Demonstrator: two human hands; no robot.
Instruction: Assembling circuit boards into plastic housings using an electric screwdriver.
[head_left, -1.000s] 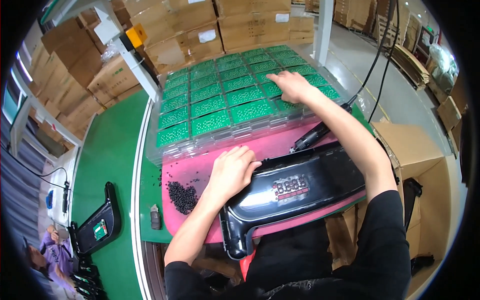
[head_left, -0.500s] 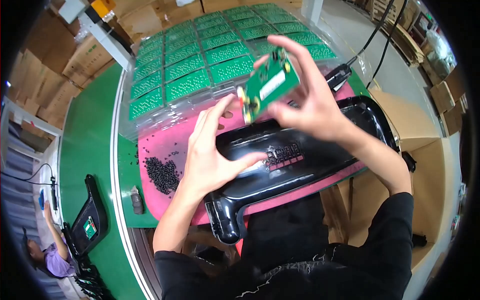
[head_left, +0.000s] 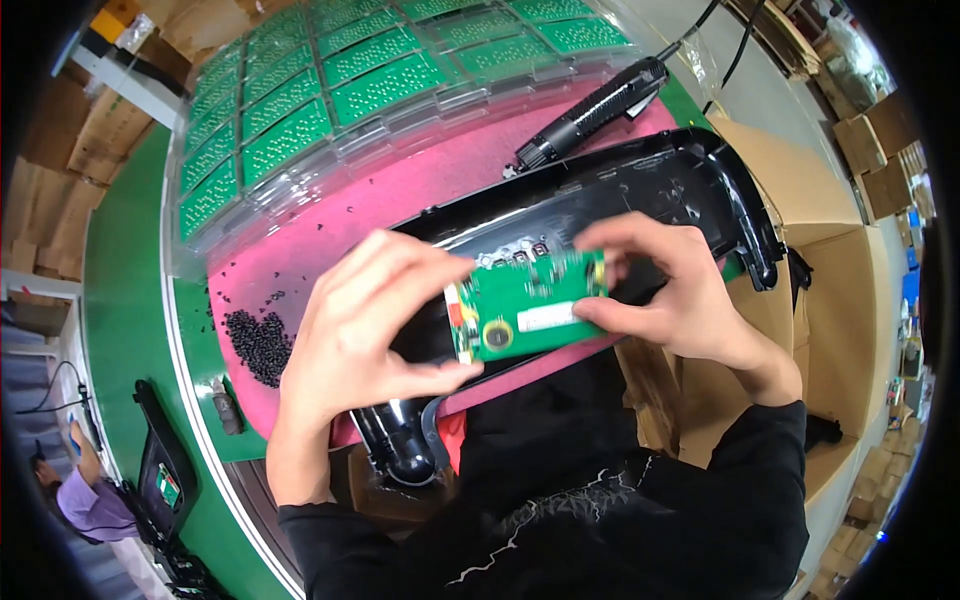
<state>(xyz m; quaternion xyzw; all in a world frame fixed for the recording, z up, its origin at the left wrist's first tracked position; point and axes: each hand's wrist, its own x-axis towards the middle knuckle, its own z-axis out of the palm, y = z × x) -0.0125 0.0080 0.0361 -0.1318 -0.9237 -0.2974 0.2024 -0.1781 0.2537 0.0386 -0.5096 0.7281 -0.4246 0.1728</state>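
Note:
A green circuit board (head_left: 550, 285) with a white label, a round coin cell and small connectors is held level between both hands. My left hand (head_left: 355, 330) has its fingertips and thumb at the board's left corners. My right hand (head_left: 680, 290) pinches the opposite short edge, thumb on the face beside the label. Below the board lies a long black plastic housing (head_left: 660, 185), its hollow side up and a curved leg at each end. The board and hands hide the housing's middle, apart from a row of small square cut-outs.
A black electric screwdriver (head_left: 595, 115) lies behind the housing on the pink mat (head_left: 330, 225). Small black screws (head_left: 258, 345) are heaped at the left. Clear trays of green boards (head_left: 385, 85) stand at the back, a cardboard box (head_left: 840, 330) at right. Far left, a co-worker (head_left: 95, 505) sits.
The circuit board has come down and nearer, turning from tilted to level. My left hand, apart from it before, now grips its left edge. The view has shifted, showing the whole screwdriver.

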